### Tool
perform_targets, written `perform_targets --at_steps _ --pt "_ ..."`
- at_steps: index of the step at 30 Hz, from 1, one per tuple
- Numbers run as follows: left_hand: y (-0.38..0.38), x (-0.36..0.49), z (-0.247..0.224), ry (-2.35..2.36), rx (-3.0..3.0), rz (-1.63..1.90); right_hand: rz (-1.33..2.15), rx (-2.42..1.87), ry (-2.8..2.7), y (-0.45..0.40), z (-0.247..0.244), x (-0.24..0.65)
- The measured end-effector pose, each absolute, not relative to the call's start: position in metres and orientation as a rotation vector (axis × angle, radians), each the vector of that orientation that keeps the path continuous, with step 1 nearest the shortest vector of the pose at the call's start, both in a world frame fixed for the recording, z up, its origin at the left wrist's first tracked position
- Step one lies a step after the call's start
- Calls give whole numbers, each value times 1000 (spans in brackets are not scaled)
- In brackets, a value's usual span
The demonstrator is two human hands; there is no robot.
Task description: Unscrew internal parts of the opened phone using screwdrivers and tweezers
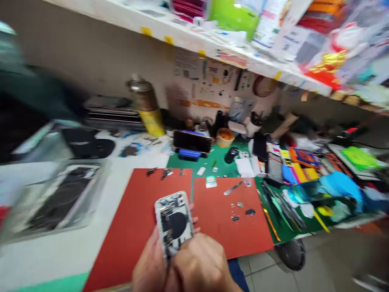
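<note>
An opened smartphone (178, 221) with its inner parts and a round black disc showing is tilted up above the red mat (127, 227). My left hand (151, 261) is closed around it, thumb side along the left edge and fingertips showing past the right edge. Over the phone's lower end lies my right hand (202, 261), its fingers curled tight; whatever they pinch, if anything, is hidden behind the knuckles. Small dark parts (250, 212) and a thin metal blade-like tool (233, 188) rest on the mat's right half.
A phone (191, 142) leans on a blue stand at the back. Tweezers and other slim tools (281, 207) lie on the green mat (179, 160) at right. A yellow-based spray can (147, 105) stands back left, near a clear tray (97, 202). A loaded shelf (115, 18) overhangs the bench.
</note>
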State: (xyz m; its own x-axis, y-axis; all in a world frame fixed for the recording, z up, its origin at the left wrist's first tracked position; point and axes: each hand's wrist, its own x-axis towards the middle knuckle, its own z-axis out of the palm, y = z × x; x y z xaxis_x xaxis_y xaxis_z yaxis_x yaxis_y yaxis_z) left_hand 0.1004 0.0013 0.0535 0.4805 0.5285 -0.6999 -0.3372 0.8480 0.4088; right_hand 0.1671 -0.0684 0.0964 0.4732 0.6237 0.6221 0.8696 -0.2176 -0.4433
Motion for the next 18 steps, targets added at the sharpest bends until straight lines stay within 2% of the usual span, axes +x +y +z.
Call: perform_targets --at_steps 1,8,18 --pt "1 100 53 928 304 557 -403 -1795 -1313 -73 93 167" --pt "2 95 44 686 234 481 -365 -1831 -1088 -86 66 152" --pt "0 93 38 525 139 513 -298 -1813 -994 -75 80 145"
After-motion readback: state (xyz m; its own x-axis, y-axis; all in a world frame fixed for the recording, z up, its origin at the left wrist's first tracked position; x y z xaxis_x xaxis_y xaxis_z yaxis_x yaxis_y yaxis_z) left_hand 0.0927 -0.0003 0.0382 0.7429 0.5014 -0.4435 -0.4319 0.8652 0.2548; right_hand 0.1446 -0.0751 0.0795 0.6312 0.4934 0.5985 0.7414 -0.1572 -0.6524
